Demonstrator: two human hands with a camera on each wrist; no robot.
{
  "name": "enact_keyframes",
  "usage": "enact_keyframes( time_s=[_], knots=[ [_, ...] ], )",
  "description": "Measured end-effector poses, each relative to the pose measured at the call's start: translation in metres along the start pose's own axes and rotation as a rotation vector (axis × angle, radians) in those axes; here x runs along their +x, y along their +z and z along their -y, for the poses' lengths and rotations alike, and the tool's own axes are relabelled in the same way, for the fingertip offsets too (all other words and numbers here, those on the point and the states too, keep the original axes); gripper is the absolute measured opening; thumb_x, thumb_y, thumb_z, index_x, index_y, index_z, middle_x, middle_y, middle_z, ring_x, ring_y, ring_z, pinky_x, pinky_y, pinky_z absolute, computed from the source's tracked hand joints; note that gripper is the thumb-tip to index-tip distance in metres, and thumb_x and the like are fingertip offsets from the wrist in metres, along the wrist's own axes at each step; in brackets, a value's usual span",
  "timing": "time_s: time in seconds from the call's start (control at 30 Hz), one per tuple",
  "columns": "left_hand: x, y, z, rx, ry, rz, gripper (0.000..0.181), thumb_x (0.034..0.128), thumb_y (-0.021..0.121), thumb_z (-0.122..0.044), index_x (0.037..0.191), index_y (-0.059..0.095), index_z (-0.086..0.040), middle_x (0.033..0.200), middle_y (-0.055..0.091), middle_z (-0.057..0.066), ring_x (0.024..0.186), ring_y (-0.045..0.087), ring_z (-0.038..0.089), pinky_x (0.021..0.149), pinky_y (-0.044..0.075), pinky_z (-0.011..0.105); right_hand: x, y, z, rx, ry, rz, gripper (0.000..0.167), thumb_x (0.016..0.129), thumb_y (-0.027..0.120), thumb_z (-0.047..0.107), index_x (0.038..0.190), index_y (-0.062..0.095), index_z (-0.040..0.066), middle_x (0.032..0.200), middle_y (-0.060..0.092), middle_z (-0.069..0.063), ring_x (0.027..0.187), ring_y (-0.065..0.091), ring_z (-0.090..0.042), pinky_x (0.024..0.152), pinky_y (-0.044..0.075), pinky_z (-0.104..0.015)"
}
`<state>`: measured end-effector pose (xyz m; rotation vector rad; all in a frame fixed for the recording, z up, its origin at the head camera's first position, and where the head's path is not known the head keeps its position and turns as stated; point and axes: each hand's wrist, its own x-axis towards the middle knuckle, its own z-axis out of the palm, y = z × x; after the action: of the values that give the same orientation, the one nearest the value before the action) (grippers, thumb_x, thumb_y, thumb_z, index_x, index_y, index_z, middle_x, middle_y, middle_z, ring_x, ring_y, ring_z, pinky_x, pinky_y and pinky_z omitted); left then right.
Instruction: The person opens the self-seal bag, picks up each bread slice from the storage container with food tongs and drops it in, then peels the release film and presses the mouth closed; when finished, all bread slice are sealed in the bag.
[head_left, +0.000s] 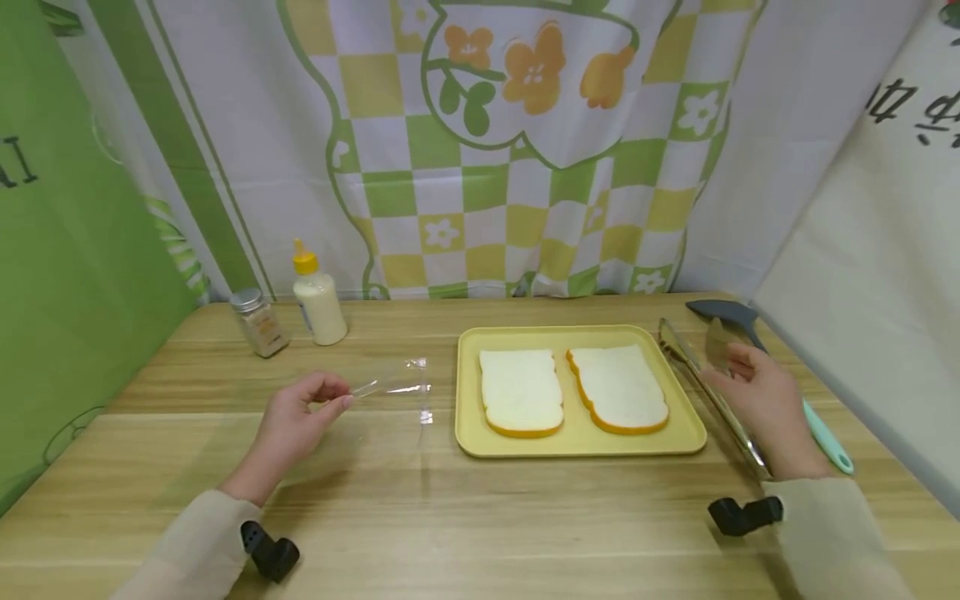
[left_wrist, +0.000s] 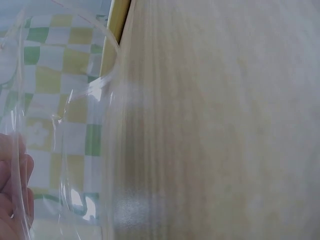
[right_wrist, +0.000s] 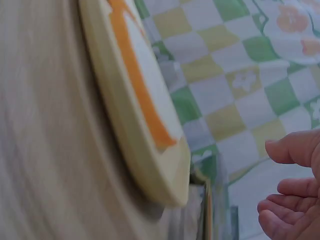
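The left hand [head_left: 296, 429] pinches the edge of a clear plastic bag or film [head_left: 397, 408] between thumb and fingers, left of the tray. Seen by the left wrist, its fingers [left_wrist: 15, 182] lie behind the transparent plastic [left_wrist: 65, 125]. The right hand [head_left: 765, 404], fingers relaxed and slightly bent, is above the right side of the metal tongs [head_left: 723, 408]; nothing shows in it. Thumb and fingers stand apart on this hand [right_wrist: 295, 185] in the right wrist view. Two bread slices [head_left: 521, 390] [head_left: 621, 387] lie side by side on the yellow tray [head_left: 581, 447].
A spatula with a dark head [head_left: 723, 311] and teal handle [head_left: 827, 437] lies at the far right. A yellow-capped squeeze bottle [head_left: 321, 308] and a metal-lidded jar [head_left: 259, 323] stand at the back left. A checked curtain [head_left: 487, 225] hangs behind the wooden table [head_left: 487, 533].
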<state>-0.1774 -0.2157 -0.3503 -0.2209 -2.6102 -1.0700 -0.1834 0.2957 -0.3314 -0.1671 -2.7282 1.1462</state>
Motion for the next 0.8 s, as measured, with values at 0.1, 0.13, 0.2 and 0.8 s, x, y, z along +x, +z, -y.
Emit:
enact_keyframes(
  time_s=[0.1, 0.13, 0.2, 0.8],
  knots=[
    [0.0, 0.0, 0.002, -0.003, 0.014, -0.007, 0.005, 0.0861, 0.065, -0.009, 0.091, 0.065, -0.007, 0.088, 0.067, 0.006, 0.083, 0.058, 0.016, 0.064, 0.047, 0.024, -0.001, -0.003, -0.012, -0.024, 0.044, 0.021, 0.08, 0.092, 0.051, 0.042, 0.141, 0.017, -0.013, 0.139, 0.027, -0.038, 0.122, 0.031, -0.055, 0.094, 0.034, -0.061],
    [0.0, 0.0, 0.002, -0.002, 0.018, -0.008, 0.005, 0.0862, 0.065, -0.009, 0.091, 0.065, -0.007, 0.088, 0.067, 0.006, 0.083, 0.058, 0.016, 0.063, 0.047, 0.023, -0.001, -0.003, -0.015, -0.025, 0.056, 0.029, 0.082, 0.092, 0.051, 0.042, 0.141, 0.015, -0.013, 0.139, 0.025, -0.038, 0.123, 0.03, -0.055, 0.095, 0.033, -0.061],
    [0.0, 0.0, 0.003, -0.004, 0.019, -0.012, 0.006, 0.0862, 0.065, -0.009, 0.091, 0.065, -0.007, 0.088, 0.067, 0.006, 0.083, 0.058, 0.016, 0.063, 0.047, 0.023, 0.0, -0.002, -0.02, -0.02, 0.077, 0.047, 0.084, 0.092, 0.052, 0.042, 0.141, 0.012, -0.013, 0.14, 0.023, -0.039, 0.123, 0.028, -0.056, 0.095, 0.032, -0.061],
    [-0.001, -0.001, 0.003, -0.016, 0.018, -0.032, 0.006, 0.0859, 0.066, -0.01, 0.091, 0.066, -0.006, 0.088, 0.067, 0.006, 0.083, 0.057, 0.014, 0.065, 0.047, 0.022, 0.002, 0.006, -0.041, -0.073, 0.146, 0.092, 0.095, 0.086, 0.059, 0.048, 0.141, 0.011, -0.013, 0.138, 0.021, -0.042, 0.122, 0.025, -0.058, 0.094, 0.03, -0.064]
  ],
)
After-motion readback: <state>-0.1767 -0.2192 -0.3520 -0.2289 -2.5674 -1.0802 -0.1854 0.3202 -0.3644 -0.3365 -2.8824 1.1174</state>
